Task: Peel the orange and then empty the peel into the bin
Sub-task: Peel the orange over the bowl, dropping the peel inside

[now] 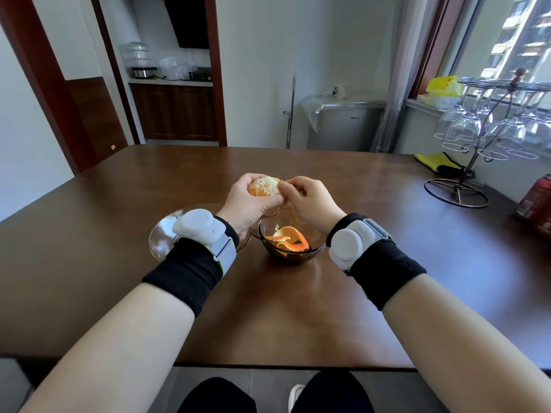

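Wood fills most of the view: a dark brown table (343, 189) with a smooth, faintly glossy top, set in a pale-walled room with a doorway to a kitchen counter far left and a window far right. At the far right edge a wire rack (465, 177) hangs clear stemmed glasses upside down, with a red can (536, 201) beside it. Above the table's middle, the left hand (247, 201) cups the orange (264, 187), round and mostly stripped to white pith, fingers closed around it. The right hand (310, 204) pinches a strip of peel at the fruit's right side. Just below, a small dark glass bowl (293, 254) holds curled orange peel (287, 238); a clear glass plate (161, 239) lies to its left. Both wrists wear black bands with white devices.
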`<state>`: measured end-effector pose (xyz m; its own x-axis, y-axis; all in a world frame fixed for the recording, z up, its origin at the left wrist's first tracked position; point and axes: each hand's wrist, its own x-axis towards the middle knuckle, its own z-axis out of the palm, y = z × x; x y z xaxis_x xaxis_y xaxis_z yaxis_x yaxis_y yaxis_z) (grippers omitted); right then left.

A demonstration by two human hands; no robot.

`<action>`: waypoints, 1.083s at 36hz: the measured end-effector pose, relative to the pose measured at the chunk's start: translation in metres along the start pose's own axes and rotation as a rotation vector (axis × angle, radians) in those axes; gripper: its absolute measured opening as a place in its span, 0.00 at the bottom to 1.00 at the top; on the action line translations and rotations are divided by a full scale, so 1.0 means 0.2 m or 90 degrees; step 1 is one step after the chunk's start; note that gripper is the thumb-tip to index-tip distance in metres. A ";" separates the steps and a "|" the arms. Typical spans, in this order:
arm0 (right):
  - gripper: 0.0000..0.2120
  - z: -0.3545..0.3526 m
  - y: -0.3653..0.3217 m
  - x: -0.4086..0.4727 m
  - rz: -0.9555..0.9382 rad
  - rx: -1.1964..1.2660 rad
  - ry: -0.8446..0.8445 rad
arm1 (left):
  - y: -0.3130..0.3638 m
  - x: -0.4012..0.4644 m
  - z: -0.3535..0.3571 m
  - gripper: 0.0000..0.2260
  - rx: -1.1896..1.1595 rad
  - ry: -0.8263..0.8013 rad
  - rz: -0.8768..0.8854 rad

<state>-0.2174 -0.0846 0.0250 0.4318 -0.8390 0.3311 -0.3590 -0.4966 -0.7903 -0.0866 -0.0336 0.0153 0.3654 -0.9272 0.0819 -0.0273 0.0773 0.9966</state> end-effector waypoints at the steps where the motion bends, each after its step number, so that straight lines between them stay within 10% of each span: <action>1: 0.13 0.00 0.00 0.01 -0.002 -0.009 0.004 | -0.01 0.00 0.00 0.22 0.000 0.000 -0.003; 12: 0.14 0.02 -0.02 0.00 -0.034 -0.162 0.095 | -0.01 0.00 0.01 0.21 -0.041 -0.012 -0.011; 31: 0.21 0.01 -0.03 0.02 0.091 0.020 0.063 | 0.00 -0.01 -0.06 0.15 -0.234 -0.125 -0.063; 39: 0.12 0.02 -0.02 -0.01 -0.026 -0.094 0.126 | 0.01 0.00 -0.06 0.25 -0.063 -0.150 -0.122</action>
<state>-0.2146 -0.0800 0.0255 0.2833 -0.8375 0.4673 -0.4684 -0.5460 -0.6946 -0.0763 -0.0294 0.0181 0.1300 -0.9867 -0.0972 0.1159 -0.0823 0.9899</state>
